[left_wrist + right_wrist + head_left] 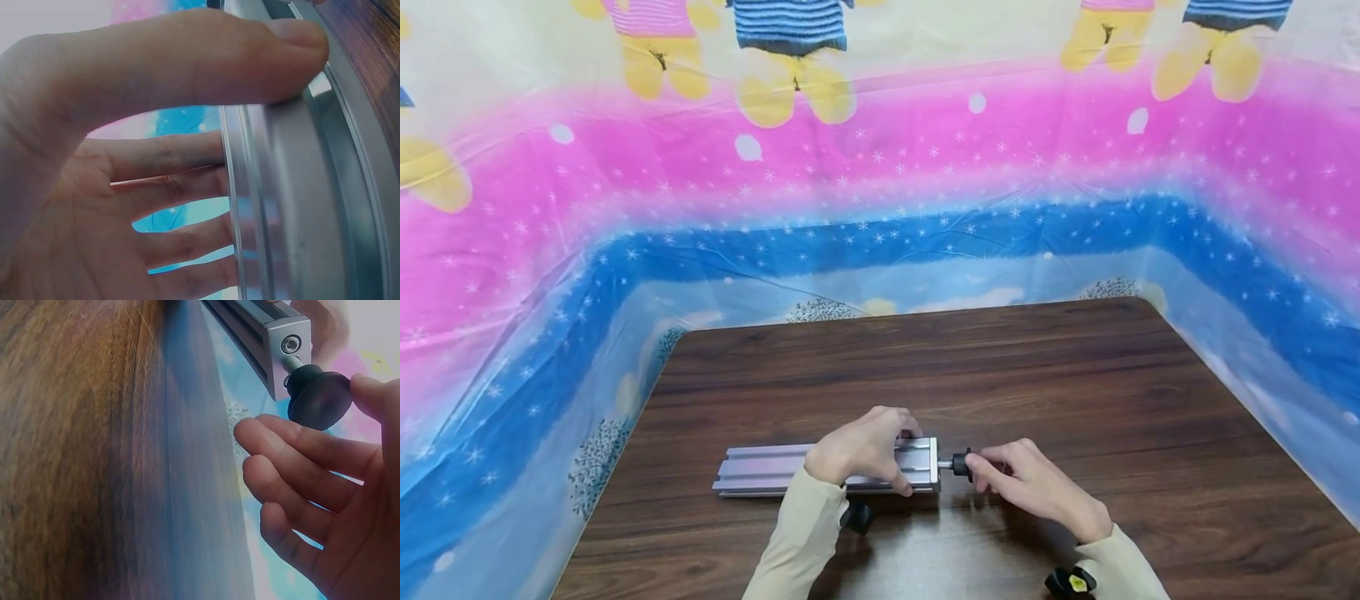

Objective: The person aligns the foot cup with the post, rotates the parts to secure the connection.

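A silver aluminium profile (767, 468) with grooves along its length lies on the table, a flat end plate (934, 463) at its right end. My left hand (868, 450) grips it from above near that plate, thumb (275, 62) on the near side and fingers across the far side. From the plate sticks out a threaded stud (292, 363) carrying a black levelling foot (322, 400). My right hand (1030, 479) holds this foot at its rim, with the thumb (369, 394) against the edge and the fingers loosely bent beside it. A socket-head screw (291, 344) shows in the plate.
The dark wooden table (880, 367) reaches well beyond the profile on all sides. Behind it and at both sides hangs a patterned pink and blue cloth (880, 183). Black wrist cameras (857, 517) sit by both cuffs.
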Demonstrator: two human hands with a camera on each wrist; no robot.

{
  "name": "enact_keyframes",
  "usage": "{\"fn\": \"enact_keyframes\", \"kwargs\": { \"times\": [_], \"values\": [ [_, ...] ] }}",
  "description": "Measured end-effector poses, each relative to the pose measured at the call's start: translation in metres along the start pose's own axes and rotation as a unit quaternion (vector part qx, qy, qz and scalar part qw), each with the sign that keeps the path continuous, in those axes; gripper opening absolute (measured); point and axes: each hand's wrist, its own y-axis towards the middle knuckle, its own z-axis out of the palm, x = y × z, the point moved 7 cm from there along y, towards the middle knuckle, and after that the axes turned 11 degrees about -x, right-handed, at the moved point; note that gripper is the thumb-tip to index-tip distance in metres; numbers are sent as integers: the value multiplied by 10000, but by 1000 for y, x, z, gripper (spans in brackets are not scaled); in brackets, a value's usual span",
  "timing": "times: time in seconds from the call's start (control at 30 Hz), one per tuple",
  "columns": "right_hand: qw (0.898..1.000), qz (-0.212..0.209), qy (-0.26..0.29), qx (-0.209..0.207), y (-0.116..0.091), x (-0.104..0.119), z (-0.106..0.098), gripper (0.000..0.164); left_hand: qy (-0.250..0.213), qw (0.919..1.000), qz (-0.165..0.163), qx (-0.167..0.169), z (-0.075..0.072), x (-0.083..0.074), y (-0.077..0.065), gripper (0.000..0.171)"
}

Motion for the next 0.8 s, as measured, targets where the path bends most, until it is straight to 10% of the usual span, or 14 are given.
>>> {"fn": "enact_keyframes", "kwargs": {
  "times": [0.47,0.67,0.8],
  "values": [
    [9994,335,29,56,1,-2,0,60,-58,9998,174,-45,-1,-2,-1,57],
    [9992,54,-136,-377,-5,1,-10,23,-50,9997,225,-61,-2,-3,-1,57],
    [9974,-499,28,-521,-8,9,-12,54,9,9998,175,-50,-1,-2,-1,57]
  ]
}}
